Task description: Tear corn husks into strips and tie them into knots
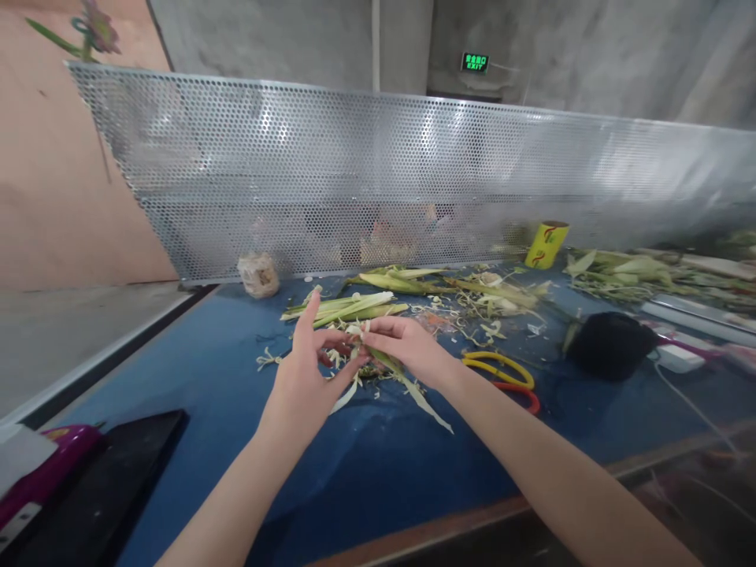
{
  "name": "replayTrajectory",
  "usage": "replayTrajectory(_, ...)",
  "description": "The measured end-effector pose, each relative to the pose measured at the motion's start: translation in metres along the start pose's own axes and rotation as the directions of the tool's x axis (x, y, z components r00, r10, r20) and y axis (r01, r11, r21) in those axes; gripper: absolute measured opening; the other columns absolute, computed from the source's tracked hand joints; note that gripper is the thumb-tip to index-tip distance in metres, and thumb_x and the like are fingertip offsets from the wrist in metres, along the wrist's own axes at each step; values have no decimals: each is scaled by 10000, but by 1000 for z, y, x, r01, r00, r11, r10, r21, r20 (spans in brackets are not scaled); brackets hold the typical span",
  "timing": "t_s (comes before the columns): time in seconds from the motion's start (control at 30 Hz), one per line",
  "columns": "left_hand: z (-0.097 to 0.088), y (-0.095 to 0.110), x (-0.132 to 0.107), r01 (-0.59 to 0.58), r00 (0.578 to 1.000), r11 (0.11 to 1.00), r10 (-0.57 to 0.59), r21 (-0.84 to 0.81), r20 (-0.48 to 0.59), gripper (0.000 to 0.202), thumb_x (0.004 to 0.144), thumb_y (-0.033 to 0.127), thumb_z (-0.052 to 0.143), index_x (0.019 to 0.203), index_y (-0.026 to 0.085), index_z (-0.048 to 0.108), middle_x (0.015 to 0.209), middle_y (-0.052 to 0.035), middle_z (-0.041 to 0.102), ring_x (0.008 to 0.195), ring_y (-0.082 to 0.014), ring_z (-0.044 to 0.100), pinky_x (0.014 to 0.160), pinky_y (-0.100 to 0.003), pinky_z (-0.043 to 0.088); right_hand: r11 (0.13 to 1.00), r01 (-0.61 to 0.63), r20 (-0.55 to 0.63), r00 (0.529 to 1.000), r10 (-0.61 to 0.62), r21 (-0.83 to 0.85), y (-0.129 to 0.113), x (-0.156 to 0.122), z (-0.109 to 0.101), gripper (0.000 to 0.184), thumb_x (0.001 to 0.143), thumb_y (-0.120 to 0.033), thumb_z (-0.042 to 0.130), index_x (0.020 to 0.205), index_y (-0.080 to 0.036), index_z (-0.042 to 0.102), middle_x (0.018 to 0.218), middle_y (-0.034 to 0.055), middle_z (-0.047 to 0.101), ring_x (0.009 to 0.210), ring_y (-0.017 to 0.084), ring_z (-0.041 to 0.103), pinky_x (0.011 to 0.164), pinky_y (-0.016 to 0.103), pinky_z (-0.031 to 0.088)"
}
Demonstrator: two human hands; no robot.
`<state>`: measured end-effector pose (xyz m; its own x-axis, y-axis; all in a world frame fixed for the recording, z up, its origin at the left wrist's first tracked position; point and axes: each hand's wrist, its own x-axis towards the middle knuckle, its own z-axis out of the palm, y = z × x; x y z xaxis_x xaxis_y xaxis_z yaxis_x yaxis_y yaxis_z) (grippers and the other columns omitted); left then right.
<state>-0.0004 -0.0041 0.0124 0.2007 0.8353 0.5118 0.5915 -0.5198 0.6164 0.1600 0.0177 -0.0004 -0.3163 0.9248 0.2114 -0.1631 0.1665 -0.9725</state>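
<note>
Nearest, black flat tray (pixel 118 465) on blue table (pixel 378 465). Then left hand (pixel 304 378) and right hand (pixel 407 342), fingers pinching thin pale-green husk strip (pixel 387 366) mid-table. Just right, yellow and red scissors (pixel 505 374). Farther back, long green corn husks (pixel 348 305) before shiny holed metal screen (pixel 378 165).

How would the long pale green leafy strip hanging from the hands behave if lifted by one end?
The pale green leafy strip would probably droop: it already bends limply below the right hand. It looks thin, so likely light. It may tear easily, judging by shredded scraps nearby.
</note>
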Motion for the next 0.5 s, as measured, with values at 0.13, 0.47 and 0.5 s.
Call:
replayTrajectory(0.13,-2,0,-1,-8,1000,999,8,45,-7,831,729,333,593,1392,212,107,841,-12,680,655,-151,606,605,-262,488,1000,-9,9,1000,9,20,-1,0,0,212,745,-383,603,733,-171,605,654,-8,601,451,59,440,469,230,334)
replayTrajectory(0.47,-2,-1,0,3,1000,999,-3,32,0,707,748,277,573,1354,231,212,714,24,673,602,-143,596,591,-254,472,995,45,-24,999,-48,-91,2,0,-3,253,725,-402,632,667,-161,580,542,-35,520,464,56,420,467,218,312)
replayTrajectory(0.5,-1,-2,0,18,1000,999,-18,33,11,703,748,278,571,1351,228,212,715,25,671,605,-143,594,593,-257,472,997,38,-28,999,-41,-73,2,1,-3,253,719,-398,638,658,-159,581,537,-37,521,461,54,424,467,216,313)
